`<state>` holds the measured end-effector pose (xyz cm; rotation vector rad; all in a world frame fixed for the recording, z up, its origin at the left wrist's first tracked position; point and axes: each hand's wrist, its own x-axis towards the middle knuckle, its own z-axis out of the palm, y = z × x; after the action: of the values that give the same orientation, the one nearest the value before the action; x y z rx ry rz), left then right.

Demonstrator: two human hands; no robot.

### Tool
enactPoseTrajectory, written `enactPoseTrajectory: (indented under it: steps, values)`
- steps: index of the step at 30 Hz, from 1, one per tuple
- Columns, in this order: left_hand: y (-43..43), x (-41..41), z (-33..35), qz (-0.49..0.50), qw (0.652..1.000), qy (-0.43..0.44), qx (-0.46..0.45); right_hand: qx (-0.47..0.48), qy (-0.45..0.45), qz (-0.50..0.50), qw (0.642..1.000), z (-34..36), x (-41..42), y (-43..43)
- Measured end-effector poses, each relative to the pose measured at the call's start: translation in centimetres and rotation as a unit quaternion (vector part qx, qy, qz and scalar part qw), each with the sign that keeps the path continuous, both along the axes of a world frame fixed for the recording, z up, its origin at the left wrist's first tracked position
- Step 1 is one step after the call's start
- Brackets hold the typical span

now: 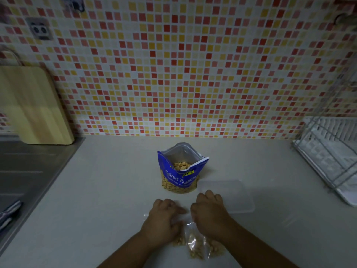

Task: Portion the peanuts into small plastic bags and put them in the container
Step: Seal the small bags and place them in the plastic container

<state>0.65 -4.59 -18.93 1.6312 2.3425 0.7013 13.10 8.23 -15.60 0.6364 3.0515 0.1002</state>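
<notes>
Peanuts (195, 246) in a crinkled clear small bag (193, 240), both hands' grip pinching its top edge

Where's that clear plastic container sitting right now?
The clear plastic container sits on the white counter, just right of the blue salted peanuts bag and beyond the right hand.

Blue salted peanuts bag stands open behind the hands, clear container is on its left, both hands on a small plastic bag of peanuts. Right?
Not quite. In the head view the clear container sits to the right of the blue salted peanuts bag, not the left. The rest holds: the bag stands open behind the hands, and left hand and right hand are on the small plastic bag.
</notes>
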Motion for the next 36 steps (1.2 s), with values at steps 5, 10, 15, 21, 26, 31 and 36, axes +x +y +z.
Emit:
enactPoseTrajectory:
  steps: [5,10,15,21,26,31,36]
  values:
    - [0.9,1.0,1.3,-0.033,0.998,-0.034,0.028,-0.066,0.008,-0.003,0.998,1.9,1.3,0.1]
    - [0.5,1.9,2.9,0.008,0.992,-0.106,0.066,-0.175,0.062,-0.008,0.983,3.7,2.1,0.1]
    - [0.1,2.1,5.3,0.03,0.981,-0.134,0.134,-0.152,0.168,0.033,0.973,5.0,2.1,0.0]
    - [0.9,1.6,8.8,0.05,0.965,-0.084,0.244,-0.19,0.285,0.04,0.938,8.2,0.9,0.5]
    - [0.5,1.0,9.9,0.08,0.956,-0.058,0.277,-0.218,0.302,0.044,0.927,9.6,1.1,1.3]
    - [-0.4,0.6,9.2,0.101,0.954,-0.076,0.271,-0.244,0.296,0.036,0.923,9.1,1.7,1.0]
    - [-1.1,0.4,8.4,0.106,0.955,-0.104,0.257,-0.27,0.285,0.036,0.919,7.9,2.0,0.8]
